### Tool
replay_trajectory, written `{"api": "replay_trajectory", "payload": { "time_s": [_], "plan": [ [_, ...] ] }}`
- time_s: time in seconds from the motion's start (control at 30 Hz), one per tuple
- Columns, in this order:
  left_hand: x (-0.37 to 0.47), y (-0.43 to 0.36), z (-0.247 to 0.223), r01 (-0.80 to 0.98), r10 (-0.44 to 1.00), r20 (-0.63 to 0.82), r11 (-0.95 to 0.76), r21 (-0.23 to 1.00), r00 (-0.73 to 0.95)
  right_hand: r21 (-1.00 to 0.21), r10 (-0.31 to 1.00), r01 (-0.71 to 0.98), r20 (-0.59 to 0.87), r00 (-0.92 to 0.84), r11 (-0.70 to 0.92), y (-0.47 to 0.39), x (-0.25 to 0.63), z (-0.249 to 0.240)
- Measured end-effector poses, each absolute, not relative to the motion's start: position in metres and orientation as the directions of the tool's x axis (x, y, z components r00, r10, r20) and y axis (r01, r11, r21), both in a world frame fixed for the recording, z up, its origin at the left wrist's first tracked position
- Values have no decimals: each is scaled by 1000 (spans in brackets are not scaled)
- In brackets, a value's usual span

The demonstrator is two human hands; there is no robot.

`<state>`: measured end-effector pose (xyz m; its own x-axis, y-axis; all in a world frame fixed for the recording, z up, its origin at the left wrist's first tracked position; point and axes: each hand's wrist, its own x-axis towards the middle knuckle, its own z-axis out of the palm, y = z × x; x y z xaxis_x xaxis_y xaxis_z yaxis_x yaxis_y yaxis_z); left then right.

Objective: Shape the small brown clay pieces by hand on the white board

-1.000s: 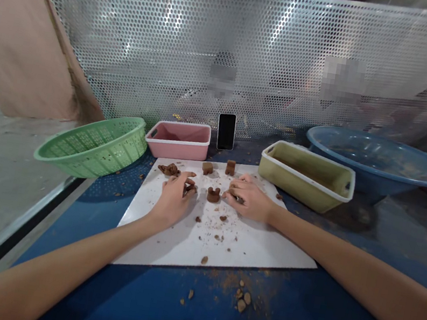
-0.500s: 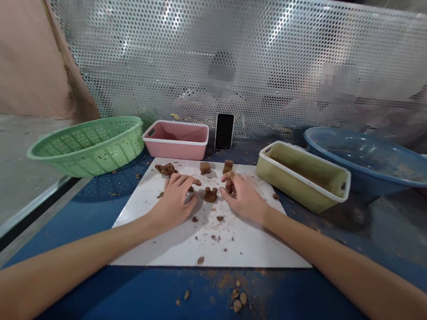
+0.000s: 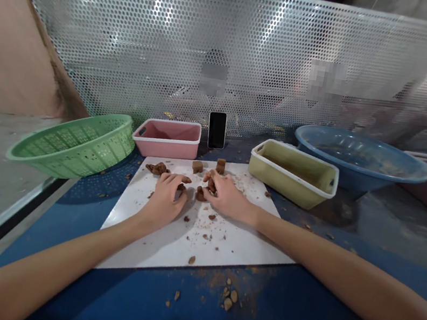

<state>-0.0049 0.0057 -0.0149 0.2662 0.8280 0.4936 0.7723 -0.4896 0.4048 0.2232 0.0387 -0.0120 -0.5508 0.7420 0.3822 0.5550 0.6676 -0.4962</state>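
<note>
A brown lump [image 3: 212,185] is sitting over the white board [image 3: 133,245] near a dark piece [image 3: 200,195], your right hand [image 3: 229,198] is clamping it, your left hand [image 3: 163,201] is surrounding another clump [image 3: 181,188], closure undeterminable, and this shape-handling step is apparently demanding light fingertip pressure.

Now the blue table [image 3: 112,296] is being covered across its middle by a flat white sheet [image 3: 132,253], and its near edge is being dotted by small stones [image 3: 231,299] and brown dust. Along the far side, a pink bin [image 3: 170,148], an upright phone [image 3: 217,130], an olive bin [image 3: 285,182] and a wide blue basin [image 3: 342,172] are being borne in a row, while a tilted green basket [image 3: 90,161] is being supported at the left edge.
</note>
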Motion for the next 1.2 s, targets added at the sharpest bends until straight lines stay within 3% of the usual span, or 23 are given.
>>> {"api": "replay_trajectory", "payload": {
  "time_s": [0.33, 0.7, 1.2],
  "plan": [
    [-5, 6, -15, 765, 832, 482, -493, 416, 274, -511, 723, 528, 339, -602, 679, 35, 224, -6],
    [-6, 4, -14, 761, 839, 472, -487, 429, 271, -353, 732, 641, 350, -584, 681, 37, 235, 3],
    [-6, 4, -13, 755, 829, 484, -502, 422, 280, -424, 788, 665, 302, -536, 615, 41, 228, 1]
  ]
}}
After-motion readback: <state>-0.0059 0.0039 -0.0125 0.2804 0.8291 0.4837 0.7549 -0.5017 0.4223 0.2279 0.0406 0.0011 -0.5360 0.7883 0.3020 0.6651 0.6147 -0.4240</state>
